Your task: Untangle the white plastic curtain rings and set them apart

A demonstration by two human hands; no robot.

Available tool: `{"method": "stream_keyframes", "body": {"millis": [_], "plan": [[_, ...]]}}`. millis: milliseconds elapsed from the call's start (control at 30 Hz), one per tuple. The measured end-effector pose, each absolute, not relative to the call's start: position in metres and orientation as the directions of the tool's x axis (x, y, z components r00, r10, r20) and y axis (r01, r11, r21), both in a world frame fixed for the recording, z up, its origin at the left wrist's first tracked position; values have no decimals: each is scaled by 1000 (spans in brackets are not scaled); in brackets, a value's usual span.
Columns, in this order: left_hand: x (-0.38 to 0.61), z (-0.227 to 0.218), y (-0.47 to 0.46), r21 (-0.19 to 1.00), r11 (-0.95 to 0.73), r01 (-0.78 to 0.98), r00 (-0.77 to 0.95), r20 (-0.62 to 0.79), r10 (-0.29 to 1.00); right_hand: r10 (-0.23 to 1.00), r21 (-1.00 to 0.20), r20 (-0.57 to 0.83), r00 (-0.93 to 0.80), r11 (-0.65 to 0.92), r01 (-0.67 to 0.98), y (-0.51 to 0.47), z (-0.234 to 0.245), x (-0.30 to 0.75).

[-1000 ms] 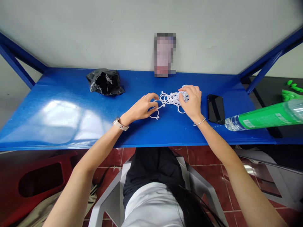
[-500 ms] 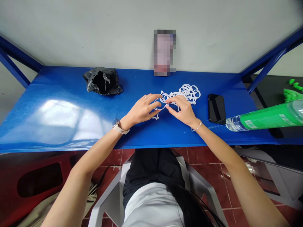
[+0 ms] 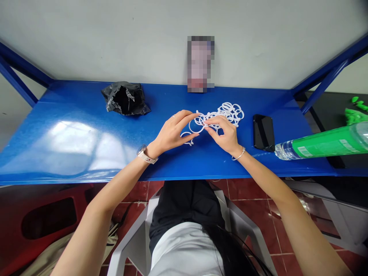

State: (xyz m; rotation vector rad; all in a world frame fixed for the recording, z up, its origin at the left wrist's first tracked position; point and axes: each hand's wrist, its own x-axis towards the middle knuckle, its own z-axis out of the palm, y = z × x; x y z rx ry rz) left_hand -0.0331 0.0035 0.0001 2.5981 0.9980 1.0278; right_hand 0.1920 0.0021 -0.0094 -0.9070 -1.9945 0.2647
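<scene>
Tangled white plastic rings (image 3: pixel 228 111) lie in a pile on the blue table, right of its middle. My right hand (image 3: pixel 226 132) pinches one white ring (image 3: pixel 195 132) between thumb and forefinger, at a small knob-like part; the exact grip spot is partly covered. My left hand (image 3: pixel 173 130) curves around the other side of this ring, its thumb and fingers apart. Whether its fingertips touch the ring, I cannot tell. Another white ring (image 3: pixel 189 143) with a small knob sits under my left thumb, partly hidden.
An open black plastic bag (image 3: pixel 126 99) stands at the back left of the blue table (image 3: pixel 172 165). To the right are a black phone (image 3: pixel 263 132) and a green-labelled bottle (image 3: pixel 322 143). A blurred-out upright object (image 3: pixel 200 63) leans on the wall.
The fingers of my left hand have spread from the ring, with the thumb lower and apart. My right hand has shifted slightly right, still pinching the ring.
</scene>
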Motion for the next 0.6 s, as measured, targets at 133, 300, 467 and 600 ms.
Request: {"method": "stream_keyframes", "body": {"millis": [133, 300, 467, 600], "plan": [[-33, 0, 5, 376, -752, 542, 530, 542, 653, 674, -504, 667, -317, 722, 475, 2, -9, 191], [-32, -3, 5, 345, -746, 569, 540, 528, 655, 659, -504, 671, -340, 742, 442, 0, -8, 191], [-28, -9, 3, 347, -739, 578, 563, 486, 669, 661, -504, 637, -397, 747, 434, -5, -7, 188], [-25, -14, 0, 386, -755, 530, 602, 455, 656, 624, -496, 635, -455, 781, 380, -8, -7, 184]]}}
